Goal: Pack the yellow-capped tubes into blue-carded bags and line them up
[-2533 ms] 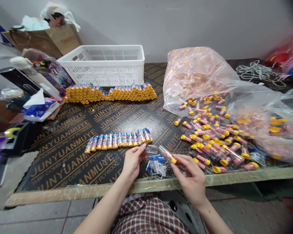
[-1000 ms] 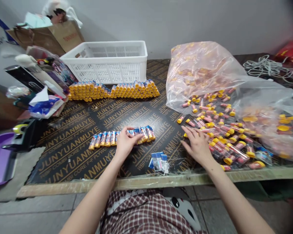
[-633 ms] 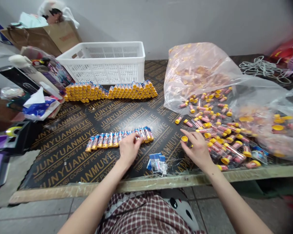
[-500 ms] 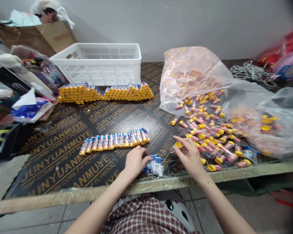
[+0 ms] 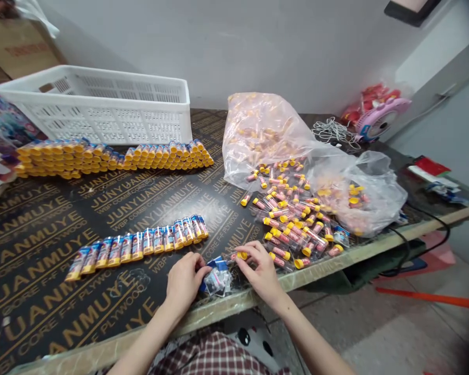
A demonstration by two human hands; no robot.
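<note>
My left hand [image 5: 184, 277] is closed, thumb and forefinger pinched at the edge of a small pile of clear and blue plastic packets [image 5: 218, 278] near the table's front edge. My right hand [image 5: 261, 270] holds a clear tube with a yellow cap [image 5: 242, 255] between thumb and fingers, just right of the packets; part of the tube is hidden. Beyond my left hand lies a slanting row of blue-wrapped tubes with yellow caps [image 5: 136, 246]. To the right of my right hand spreads a loose heap of clear, yellow-capped tubes with pink contents [image 5: 293, 234].
A white plastic basket [image 5: 113, 122] stands at the back left, with stacked blue-wrapped tubes [image 5: 113, 159] before it. A translucent bag [image 5: 263, 125] of tubes lies behind the heap. White cord [image 5: 332, 130] and a pink fan [image 5: 381, 122] sit at the back right.
The view has swung to the right. My right hand has come away from the heap with a tube, nearer to my left hand, which stays at the packets.
</note>
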